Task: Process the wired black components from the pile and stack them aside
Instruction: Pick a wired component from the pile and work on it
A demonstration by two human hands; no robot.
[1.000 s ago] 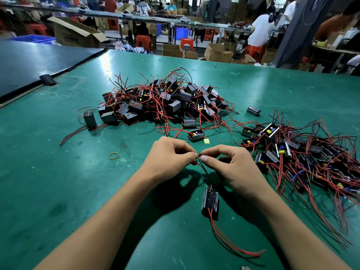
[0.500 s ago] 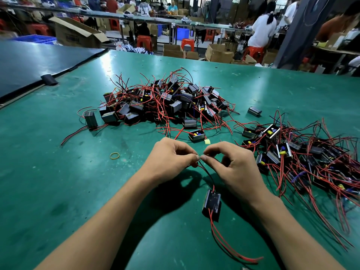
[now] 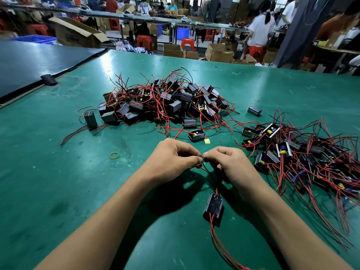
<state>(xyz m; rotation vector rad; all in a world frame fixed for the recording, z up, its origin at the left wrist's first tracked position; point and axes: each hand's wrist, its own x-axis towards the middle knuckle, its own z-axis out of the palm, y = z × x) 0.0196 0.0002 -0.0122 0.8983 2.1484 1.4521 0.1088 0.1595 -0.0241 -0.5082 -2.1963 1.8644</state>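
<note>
A black box component [image 3: 213, 209] hangs just above the green table [image 3: 58, 182] by its red and black wires [image 3: 209, 172]. My left hand [image 3: 171, 160] and my right hand [image 3: 228, 162] meet fingertip to fingertip and pinch the upper ends of those wires. More red wires [image 3: 224, 250] trail from the component's lower side toward the near edge. A big pile of wired black components [image 3: 165, 104] lies beyond my hands. A second spread of them [image 3: 302, 158] lies to the right.
A yellow rubber band [image 3: 114, 155] lies left of my hands, and a small yellow scrap [image 3: 206, 141] sits by a single component [image 3: 196, 135]. A lone black box [image 3: 254, 110] rests between the piles. A dark mat [image 3: 29, 61] covers the far left. People work at benches behind.
My hands have stayed together on the wire ends, with the fingers shifting slightly. The hanging component has barely moved.
</note>
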